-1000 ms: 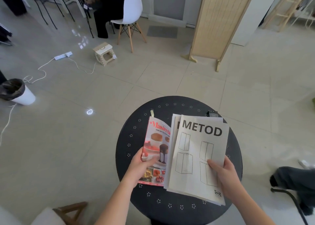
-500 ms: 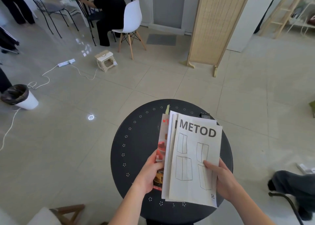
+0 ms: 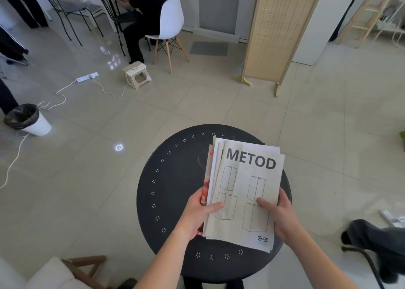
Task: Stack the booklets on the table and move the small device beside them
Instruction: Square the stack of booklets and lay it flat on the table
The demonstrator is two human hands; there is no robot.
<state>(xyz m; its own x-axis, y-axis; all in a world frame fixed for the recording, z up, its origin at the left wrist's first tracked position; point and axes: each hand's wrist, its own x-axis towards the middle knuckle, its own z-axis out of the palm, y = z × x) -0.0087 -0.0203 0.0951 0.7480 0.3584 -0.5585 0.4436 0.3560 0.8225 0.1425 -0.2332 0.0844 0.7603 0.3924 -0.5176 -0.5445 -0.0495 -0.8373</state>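
A white METOD booklet [image 3: 247, 185] tops a pile of booklets held over the round black table [image 3: 175, 192]. Under it lie more white booklets and a red cooking magazine [image 3: 206, 190], of which only the left edge shows. My left hand [image 3: 200, 214] grips the pile's left side, thumb on the top sheet. My right hand [image 3: 278, 214] holds the pile's right side, thumb on top. A sliver of the small dark device [image 3: 258, 143] peeks out past the pile's far edge; most of it is hidden.
A wooden chair with a white cushion [image 3: 65, 271] stands near left. A dark trouser leg and chair frame [image 3: 372, 245] sit at right. On the floor lie a white bin [image 3: 28, 122], a power strip with cable [image 3: 87, 77], and a small stool [image 3: 137, 75].
The red magazine slid under the white booklets from the left, so the pile closed up. My left hand moved from the magazine's cover to the pile's left edge.
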